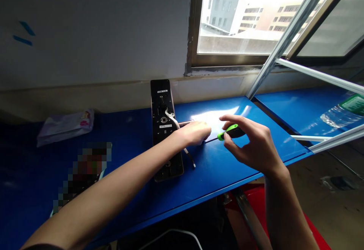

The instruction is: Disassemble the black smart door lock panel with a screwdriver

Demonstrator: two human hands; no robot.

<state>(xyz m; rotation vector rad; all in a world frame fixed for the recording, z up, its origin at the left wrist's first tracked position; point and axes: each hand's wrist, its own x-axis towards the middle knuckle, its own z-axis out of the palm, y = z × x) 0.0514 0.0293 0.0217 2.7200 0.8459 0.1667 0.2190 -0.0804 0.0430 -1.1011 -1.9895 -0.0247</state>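
My right hand (256, 144) grips a screwdriver (236, 131) by its green and black handle. Its thin dark shaft points left, and the tip ends at my left hand (196, 133). The left hand's fingers are curled closed; what they hold is hidden, though a thin brownish bar (185, 123) shows just behind them. Beneath the left forearm lies a long black panel (159, 108) with labels, small screws and a round fitting. A white cable (172, 118) runs from it under the wrist, and its connector end (194, 165) rests on the blue table.
The blue table (199, 197) runs along a wall below a window (241, 22). A plastic packet (66, 127) lies at left, near a blurred-out object (88, 170). Metal frame bars (290, 30) rise at right, with a plastic bottle (341, 111) beyond. Something red (256, 195) stands below the table edge.
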